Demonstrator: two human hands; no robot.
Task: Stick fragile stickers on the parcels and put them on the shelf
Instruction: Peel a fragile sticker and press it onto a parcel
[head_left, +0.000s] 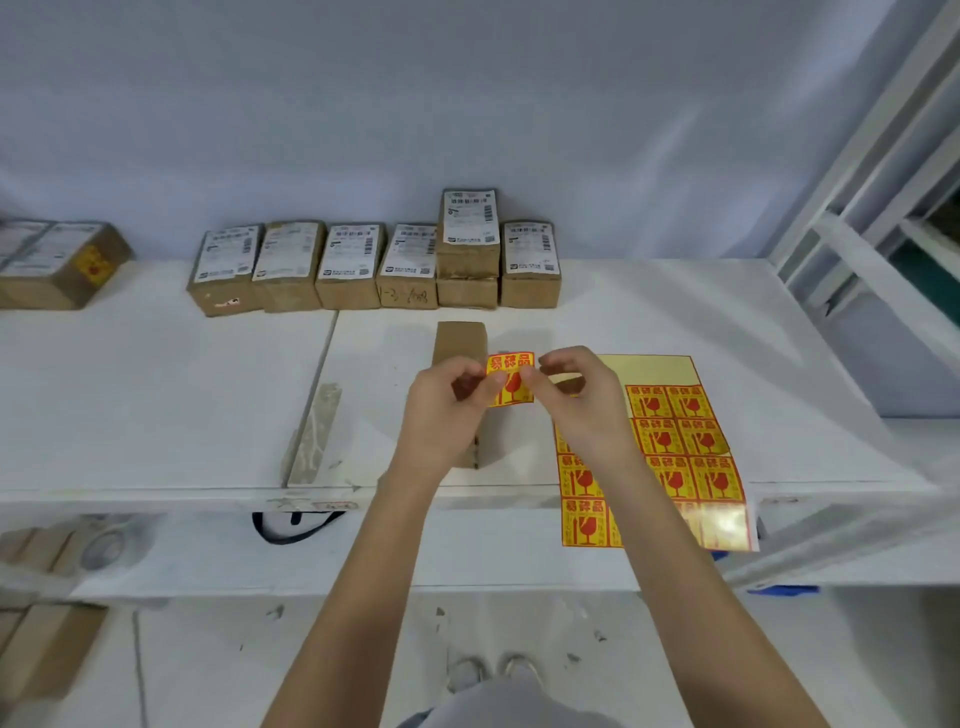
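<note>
Both hands raised over the white shelf board (156, 395), sharing one peeled fragile sticker (510, 379), yellow with red characters and a red broken-glass mark. Left hand (441, 415) pinching the sticker's left edge between thumb and fingertips, grip narrow; right hand (576, 400) pinching the right edge the same way, other fingers curled. Directly beneath the sticker, a plain brown cardboard parcel (460, 340) lying lengthwise on the board, far end poking out at 12 o'clock of the hands, near end partly hidden by the left wrist. At 3 to 5 o'clock of the hands, the sticker sheet (675, 457), flat on the board and hanging over the front edge, top rows already bare yellow backing, lower rows full of matching stickers. At 12 o'clock along the wall, a row of labelled parcels (374, 270) side by side, one position stacked two high (467, 244). At 10 o'clock, far left, another parcel (62, 265) already bearing a yellow sticker. At 9 o'clock of the hands, a strip of worn tape (314, 436) along the board seam. Lower shelf at 8 o'clock: tape roll (104, 545), blurred, and more cardboard boxes (36, 654). White rack frame (883, 171) at 2 o'clock.
</note>
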